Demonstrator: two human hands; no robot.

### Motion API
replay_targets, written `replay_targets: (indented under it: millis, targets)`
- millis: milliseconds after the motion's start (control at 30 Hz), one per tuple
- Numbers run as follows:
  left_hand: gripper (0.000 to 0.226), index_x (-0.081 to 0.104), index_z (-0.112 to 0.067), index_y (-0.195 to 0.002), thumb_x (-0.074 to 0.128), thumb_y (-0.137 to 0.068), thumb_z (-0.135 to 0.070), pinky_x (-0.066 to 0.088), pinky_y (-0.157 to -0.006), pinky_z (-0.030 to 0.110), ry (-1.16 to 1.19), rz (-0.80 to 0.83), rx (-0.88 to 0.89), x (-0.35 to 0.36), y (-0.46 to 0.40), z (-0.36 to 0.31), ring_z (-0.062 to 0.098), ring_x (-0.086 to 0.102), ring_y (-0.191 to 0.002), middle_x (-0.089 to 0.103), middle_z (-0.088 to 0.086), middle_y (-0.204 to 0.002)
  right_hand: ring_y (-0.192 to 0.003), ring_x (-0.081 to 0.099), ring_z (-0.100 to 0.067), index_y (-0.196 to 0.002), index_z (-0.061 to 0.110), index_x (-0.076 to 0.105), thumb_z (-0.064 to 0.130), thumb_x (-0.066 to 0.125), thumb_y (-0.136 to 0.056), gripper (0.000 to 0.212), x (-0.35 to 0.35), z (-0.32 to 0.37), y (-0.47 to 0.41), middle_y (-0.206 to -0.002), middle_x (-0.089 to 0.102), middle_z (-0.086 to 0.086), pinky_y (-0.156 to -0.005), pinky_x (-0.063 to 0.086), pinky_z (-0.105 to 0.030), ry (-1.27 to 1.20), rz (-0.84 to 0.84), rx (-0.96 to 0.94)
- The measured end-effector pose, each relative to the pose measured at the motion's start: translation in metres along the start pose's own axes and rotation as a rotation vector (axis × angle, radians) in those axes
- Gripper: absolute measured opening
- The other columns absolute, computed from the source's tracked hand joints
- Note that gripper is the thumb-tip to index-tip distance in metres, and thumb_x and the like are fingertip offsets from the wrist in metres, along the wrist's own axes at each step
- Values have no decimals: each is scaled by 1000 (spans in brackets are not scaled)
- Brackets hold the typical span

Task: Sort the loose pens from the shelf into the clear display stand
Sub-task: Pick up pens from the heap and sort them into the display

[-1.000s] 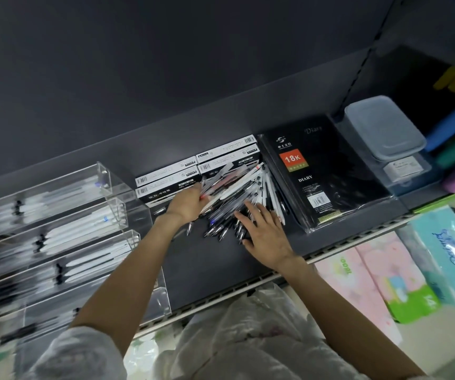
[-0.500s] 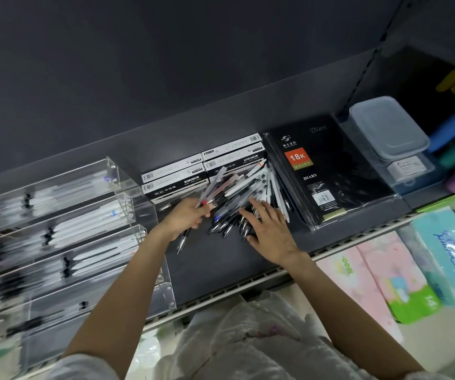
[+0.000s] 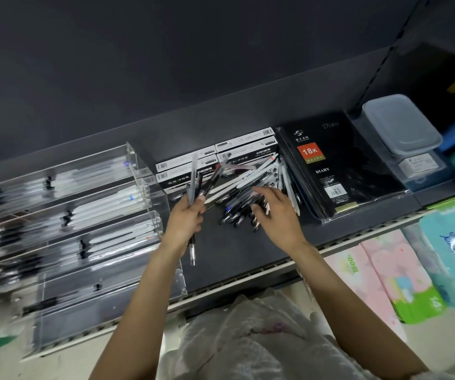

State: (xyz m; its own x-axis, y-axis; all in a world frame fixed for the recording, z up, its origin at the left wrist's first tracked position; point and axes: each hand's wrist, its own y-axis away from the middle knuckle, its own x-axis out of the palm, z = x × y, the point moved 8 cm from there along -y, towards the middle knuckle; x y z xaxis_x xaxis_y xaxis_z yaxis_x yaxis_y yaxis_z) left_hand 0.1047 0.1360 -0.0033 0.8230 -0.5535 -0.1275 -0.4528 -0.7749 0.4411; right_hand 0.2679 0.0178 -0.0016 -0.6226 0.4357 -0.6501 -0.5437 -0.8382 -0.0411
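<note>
A heap of loose pens (image 3: pixel 251 187) lies on the dark shelf (image 3: pixel 229 253), in front of the pen boxes. My left hand (image 3: pixel 185 220) grips a few pens (image 3: pixel 201 176) lifted off the heap; their ends fan upward and one tip sticks out below my wrist. My right hand (image 3: pixel 278 215) hovers over the heap's near edge with fingers spread and loosely bent, touching the pens. The clear display stand (image 3: pixel 64 223) with stepped tiers sits at the left and holds rows of white and black pens.
Black-and-white pen boxes (image 3: pixel 218 160) are stacked behind the heap. A wrapped black diary (image 3: pixel 336 171) lies to the right, then a lidded plastic container (image 3: pixel 402 127). Tissue packs (image 3: pixel 385 272) sit on the lower level at right.
My left hand has drawn back from the heap toward me and leftward, raising a few pens. My right hand stays on the heap's near side.
</note>
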Motion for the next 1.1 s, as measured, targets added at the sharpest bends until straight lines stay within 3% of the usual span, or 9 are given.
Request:
replay_targets:
  millis: [100,200,267,400,533,633,800,900,1100]
  targets:
    - [24,50,-4,-117,46,-99,-20,26,-39,11,239,75,-14,6,12,-2,1,30,-43,41,-6,-67,-98,58,-12,-125,18,55,22,55,-94,32,1,8,-3,-116,60,1,-83,42,-16,-302,20,143]
    - [12,52,-9,-104,45,-99,-16,24,-39,11,281,216,-13,19,20,-4,1,29,-44,41,-4,-68,-71,60,-9,-118,19,57,26,55,-94,25,10,18,-7,-102,65,-3,-60,45,-19,-662,98,353]
    - [10,54,-14,-98,44,-99,-16,23,-39,11,266,299,-14,27,25,-3,1,29,-45,41,-5,-67,-65,58,-9,-110,16,58,27,56,-93,21,10,26,-13,-96,65,-3,-56,42,-22,-779,118,389]
    - [21,57,-8,-113,46,-98,-18,23,-39,11,224,395,-34,34,35,2,1,28,-46,43,-7,-66,-54,52,-5,-102,13,59,26,58,-92,17,1,33,-25,-79,55,5,-50,39,-20,-909,83,411]
    - [36,56,-5,-117,48,-94,-31,24,-38,12,182,429,-26,34,44,0,2,35,-48,51,-6,-72,-53,50,-6,-101,12,60,18,60,-92,11,-6,40,-31,-76,55,4,-48,38,-17,-899,108,328]
    - [50,60,-6,-113,40,-90,-46,22,-34,11,220,380,-57,29,51,-3,6,58,-56,69,-3,-83,-54,50,-7,-95,13,59,19,60,-91,7,-5,44,-31,-85,57,-6,-48,39,-17,-885,184,319]
    - [31,58,-5,-111,38,-100,-27,30,-33,11,386,351,-111,26,50,0,20,73,-82,73,8,-100,-51,47,-6,-87,17,59,21,59,-92,6,-2,46,-30,-97,53,-18,-45,35,-17,-869,247,311]
    - [22,59,-5,-103,41,-99,-17,53,-55,19,461,333,-116,24,49,0,22,73,-80,74,8,-94,-51,47,-7,-83,18,59,21,60,-91,9,0,52,-27,-83,53,-11,-44,35,-17,-806,326,263]
    - [31,53,-4,-124,41,-100,-19,58,-78,32,402,394,-64,34,53,-4,32,69,-96,66,19,-115,-53,53,-9,-86,18,63,18,66,-87,4,0,70,-23,-68,62,4,-46,42,-20,-559,335,135]
